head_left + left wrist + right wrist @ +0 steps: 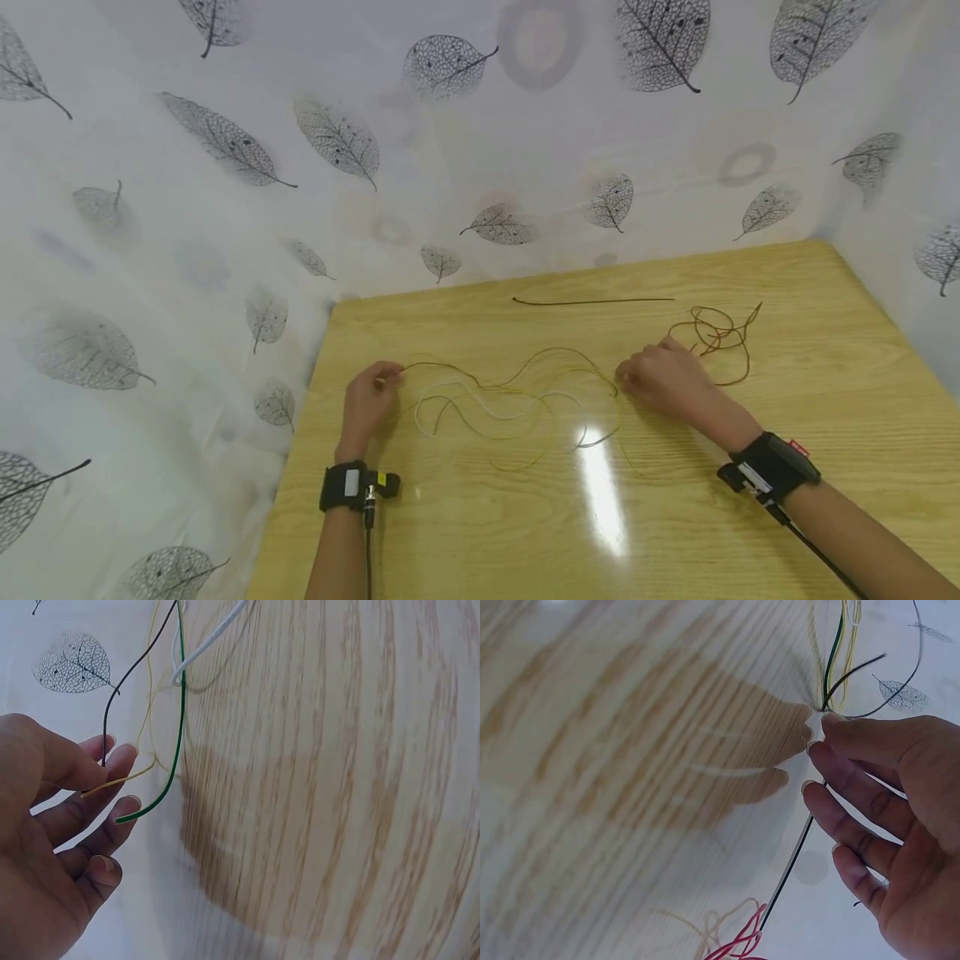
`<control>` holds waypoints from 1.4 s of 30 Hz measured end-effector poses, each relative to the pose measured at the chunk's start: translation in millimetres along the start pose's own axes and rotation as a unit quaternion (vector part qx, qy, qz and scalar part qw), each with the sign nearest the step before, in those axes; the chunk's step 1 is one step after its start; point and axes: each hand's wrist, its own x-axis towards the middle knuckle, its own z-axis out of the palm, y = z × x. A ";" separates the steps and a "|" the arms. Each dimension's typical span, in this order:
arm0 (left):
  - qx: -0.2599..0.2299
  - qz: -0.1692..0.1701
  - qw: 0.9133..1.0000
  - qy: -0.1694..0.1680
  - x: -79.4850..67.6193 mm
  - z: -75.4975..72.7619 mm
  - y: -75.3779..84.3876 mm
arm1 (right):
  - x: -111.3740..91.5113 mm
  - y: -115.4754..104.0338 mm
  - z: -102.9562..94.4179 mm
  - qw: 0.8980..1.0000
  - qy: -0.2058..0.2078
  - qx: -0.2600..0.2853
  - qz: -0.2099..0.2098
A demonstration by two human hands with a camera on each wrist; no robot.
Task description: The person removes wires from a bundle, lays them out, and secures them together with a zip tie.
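Note:
My left hand (367, 404) pinches a thin dark wire (442, 365) between thumb and forefinger at the left of the tabletop. In the left wrist view a yellow wire (135, 777) also ends at those fingertips, while the tip of a green wire (181, 712) curves close by the other fingers. Thumb and forefinger of my right hand (667, 379) pinch the dark wire's other side, where the short end of a black wire (851, 673) sticks out. Between both hands, yellow wires and a white wire (487, 408) lie in loose loops on the wood.
Beyond the right hand a tangle of red wire (747, 354) lies on the wooden table (465, 533). One straight dark wire (592, 302) rests near the table's back edge. A leaf-patterned sheet (450, 150) rises behind and to the left. Each wrist wears a strapped camera with a cable.

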 end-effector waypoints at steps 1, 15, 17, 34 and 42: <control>0.002 0.001 1.000 -0.002 0.3 0.6 0.5 | -0.4 -0.3 -0.4 1.000 -0.001 -0.001 0.000; 0.000 0.009 1.000 -0.027 5.9 4.6 7.5 | -7.9 4.3 -3.3 1.000 -0.006 -0.008 0.015; 0.011 0.011 1.000 -0.022 6.5 4.6 9.2 | -9.2 5.6 -5.2 1.000 -0.003 -0.013 0.014; 0.009 0.135 0.991 0.021 38.6 13.7 77.0 | -27.4 70.6 -91.0 0.984 0.121 -0.066 0.112; -0.007 0.192 0.981 -0.016 49.3 40.8 134.2 | -28.0 83.1 -77.8 0.983 0.016 -0.044 0.176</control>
